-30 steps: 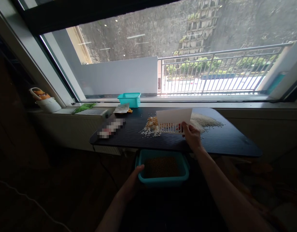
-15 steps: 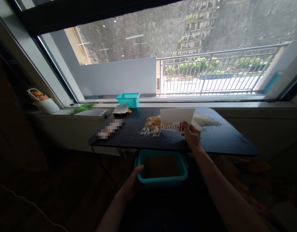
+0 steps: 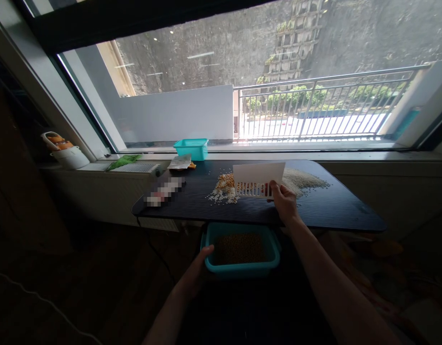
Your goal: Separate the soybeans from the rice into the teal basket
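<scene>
My right hand (image 3: pixel 284 199) grips a white card with a row of slots along its lower edge, a slotted card (image 3: pixel 258 173), by its right side. The card is held up over the table and hides part of what lies behind it. Left of it shows a pile of yellow corn kernels (image 3: pixel 225 181) mixed with white grains (image 3: pixel 224 195). To its right spreads a heap of pale rice-like grains (image 3: pixel 305 181). Below the table edge, my left hand (image 3: pixel 199 268) holds the left rim of a turquoise tub (image 3: pixel 242 270), thumb over the rim. Brownish kernels (image 3: pixel 238 247) cover the tub's bottom.
The dark table (image 3: pixel 335 211) stands against a window sill. A second turquoise tub (image 3: pixel 192 149) sits at the back left, near a paper packet (image 3: pixel 180 162). A blurred item (image 3: pixel 165 191) lies at the table's left end. A white pot (image 3: pixel 70 157) and green cloth (image 3: pixel 123 162) are further left.
My right hand has shifted the slotted card slightly left and a little lower. My left hand and the tub have stayed in place.
</scene>
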`<state>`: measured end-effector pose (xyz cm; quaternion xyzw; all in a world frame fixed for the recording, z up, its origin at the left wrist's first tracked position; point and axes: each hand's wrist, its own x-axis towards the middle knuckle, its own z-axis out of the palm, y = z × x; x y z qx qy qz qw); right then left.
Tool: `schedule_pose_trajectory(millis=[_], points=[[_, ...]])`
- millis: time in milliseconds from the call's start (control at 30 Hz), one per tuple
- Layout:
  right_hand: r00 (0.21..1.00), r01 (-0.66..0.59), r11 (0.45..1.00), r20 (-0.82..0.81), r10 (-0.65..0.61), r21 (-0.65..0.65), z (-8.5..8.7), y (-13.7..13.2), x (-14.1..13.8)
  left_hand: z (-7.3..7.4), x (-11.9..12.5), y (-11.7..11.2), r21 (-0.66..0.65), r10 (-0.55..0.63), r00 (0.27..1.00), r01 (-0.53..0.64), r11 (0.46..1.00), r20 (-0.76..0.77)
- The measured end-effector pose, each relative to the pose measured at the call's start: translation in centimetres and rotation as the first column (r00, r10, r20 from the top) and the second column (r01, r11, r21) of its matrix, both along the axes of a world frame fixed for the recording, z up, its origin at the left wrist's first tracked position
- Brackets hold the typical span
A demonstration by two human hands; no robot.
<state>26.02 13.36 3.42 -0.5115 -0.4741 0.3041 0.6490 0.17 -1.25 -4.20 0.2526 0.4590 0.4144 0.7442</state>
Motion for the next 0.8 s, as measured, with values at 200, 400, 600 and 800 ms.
schedule_pose_trajectory(millis=[200, 400, 600, 800], points=[[0.999, -0.047, 0.998, 0.022, 0.048, -0.045, 0.12, -0.15, -0.07, 0.3, 0.06, -0.01, -0.007, -0.002, 1.0, 0.002, 1.0, 0.006], [0.999, -0.05, 0.998, -0.016, 0.049, -0.039, 0.11, -0.26, 0.12, 0.53, 0.15, 0.02, -0.009, -0.015, 1.0, 0.015, 1.0, 0.005], [0.997, -0.073, 0.996, -0.004, 0.073, -0.058, 0.28, -0.51, 0.06, 0.55, 0.09, 0.02, -0.012, -0.023, 1.0, 0.023, 1.0, 0.005], [0.996, -0.086, 0.995, -0.033, 0.085, -0.042, 0.41, -0.63, 0.03, 0.57, 0.14, 0.06, -0.022, -0.012, 1.0, 0.012, 1.0, -0.005]])
